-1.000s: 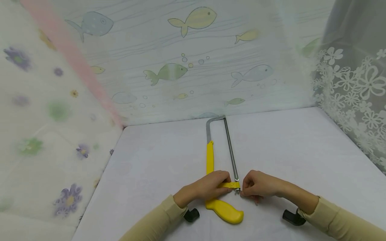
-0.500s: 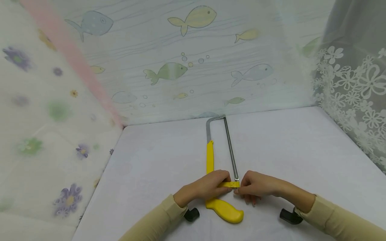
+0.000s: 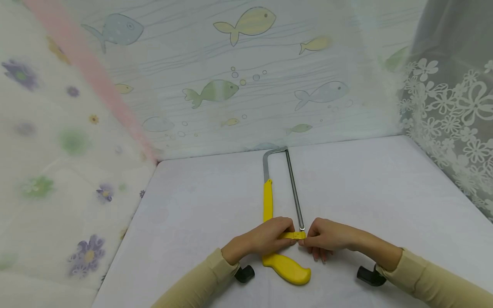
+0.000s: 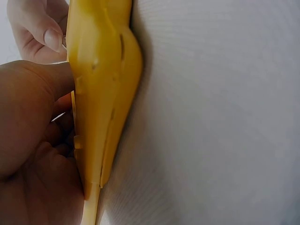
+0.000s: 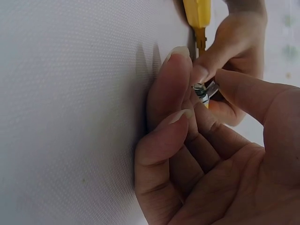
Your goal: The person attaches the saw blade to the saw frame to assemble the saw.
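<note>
A hacksaw [image 3: 268, 200] with a yellow handle [image 3: 289, 269] and a grey front bow lies flat on the white table. Its blade [image 3: 294, 188] runs along the right side. My left hand [image 3: 268, 236] grips the short yellow arm at the blade's near end, thumb and fingers on either side of it. From the right, my right hand [image 3: 334, 235] pinches the small metal wing nut [image 5: 212, 90] at the end of that arm between thumb and index finger. Its other fingers are curled loosely beside the table surface. In the left wrist view the yellow frame [image 4: 101, 93] hides part of both hands.
The white-covered table [image 3: 385, 184] meets a fish-patterned curtain [image 3: 215, 124] just past the saw's far end. A flowered cloth [image 3: 77, 192] hangs on the left, a lace curtain [image 3: 454, 115] on the right. Dark wrist-camera mounts [image 3: 245, 274] stick out under both sleeves.
My right hand has moved slightly left to the wing nut, and its thumb and index finger now cover it. My left hand and the hacksaw have stayed in place.
</note>
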